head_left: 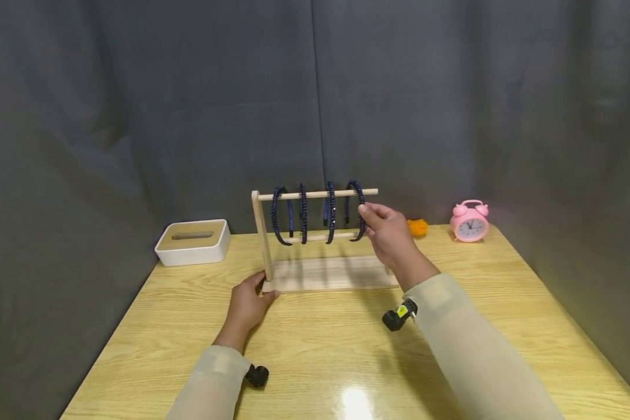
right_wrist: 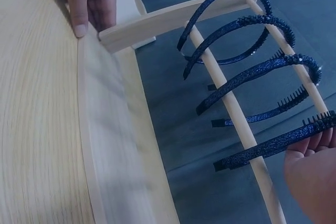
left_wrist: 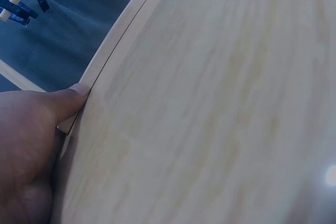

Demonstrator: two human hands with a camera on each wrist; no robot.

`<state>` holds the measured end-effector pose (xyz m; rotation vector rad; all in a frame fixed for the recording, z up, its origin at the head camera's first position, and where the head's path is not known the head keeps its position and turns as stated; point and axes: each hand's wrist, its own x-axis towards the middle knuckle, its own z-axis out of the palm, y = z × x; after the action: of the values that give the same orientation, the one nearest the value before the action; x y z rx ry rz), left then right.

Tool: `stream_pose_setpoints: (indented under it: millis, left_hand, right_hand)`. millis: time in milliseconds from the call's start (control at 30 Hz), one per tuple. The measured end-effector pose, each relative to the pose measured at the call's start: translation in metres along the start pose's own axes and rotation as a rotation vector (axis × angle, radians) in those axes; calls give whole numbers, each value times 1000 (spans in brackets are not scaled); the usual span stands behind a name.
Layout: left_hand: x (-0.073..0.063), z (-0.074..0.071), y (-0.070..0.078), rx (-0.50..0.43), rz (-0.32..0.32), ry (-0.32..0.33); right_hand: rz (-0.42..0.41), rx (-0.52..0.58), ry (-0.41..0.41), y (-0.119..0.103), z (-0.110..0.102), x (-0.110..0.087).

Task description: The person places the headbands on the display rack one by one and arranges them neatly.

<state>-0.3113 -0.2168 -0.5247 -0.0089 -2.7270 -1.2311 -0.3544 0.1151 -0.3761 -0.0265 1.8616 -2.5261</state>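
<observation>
A light wooden rack (head_left: pixel 325 275) with two rods stands on the table, and several dark blue, toothed headbands hang over its upper rod (head_left: pixel 315 195). My right hand (head_left: pixel 392 234) pinches the rightmost headband (right_wrist: pixel 273 145) between thumb and fingers, near the free end of the rods. In the right wrist view this headband crosses the lower rod (right_wrist: pixel 228 98), its toothed part beside my fingers. My left hand (head_left: pixel 247 303) grips the left corner of the rack's base, thumb (left_wrist: pixel 73 98) on the front edge and fingers by the upright (head_left: pixel 262 236). The other headbands (head_left: pixel 303 213) hang spaced apart to the left.
A white tissue box (head_left: pixel 191 252) with a wood-coloured lid sits at the back left of the table (head_left: pixel 315 350). At the back right are a fluffy orange thing (head_left: pixel 419 228) and a pink alarm clock (head_left: pixel 470 223). Dark curtains (head_left: pixel 215 105) hang behind and beside the table.
</observation>
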Motion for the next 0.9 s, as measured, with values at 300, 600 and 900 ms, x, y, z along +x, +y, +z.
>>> stream_pose_setpoints:
  millis: [300, 600, 900]
  left_hand:
    - [-2, -1, 2, 7, 4, 1]
    - [-1, -2, -1, 10, 6, 9]
    - [1, 1, -1, 5, 12, 15]
  right_hand:
    - [18, -28, -6, 0, -3, 1]
    - [25, -44, -13, -1, -1, 3]
    - [0, -14, -27, 3, -19, -1]
